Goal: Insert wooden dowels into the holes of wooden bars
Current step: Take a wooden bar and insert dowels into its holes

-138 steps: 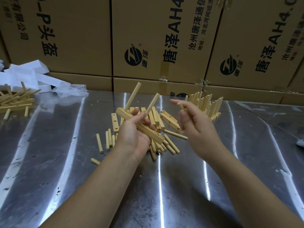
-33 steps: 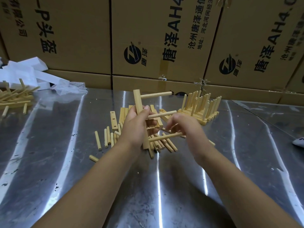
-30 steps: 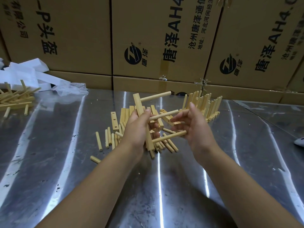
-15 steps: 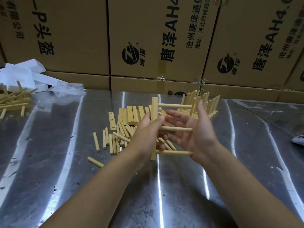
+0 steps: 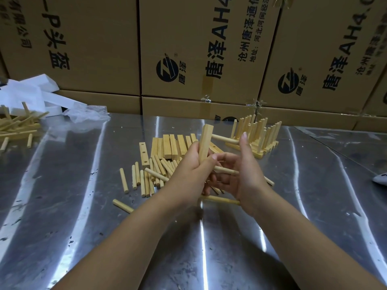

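Fingers (image 5: 193,148) of the left hand (image 5: 186,176) clenched round a wooden bar (image 5: 206,139), held upright above the middle of the counter (image 5: 83,206). Three dowels (image 5: 225,139) sit in the bar and project to the right. Right hand (image 5: 249,176): fingers (image 5: 226,159) released, nearly straight, palm against the free dowel ends, thumb up. Beyond the hands, toward the far edge, lie loose dowels (image 5: 144,181) and loose bars (image 5: 169,145). Finished racks (image 5: 257,135) stand near the far edge, right of the hands.
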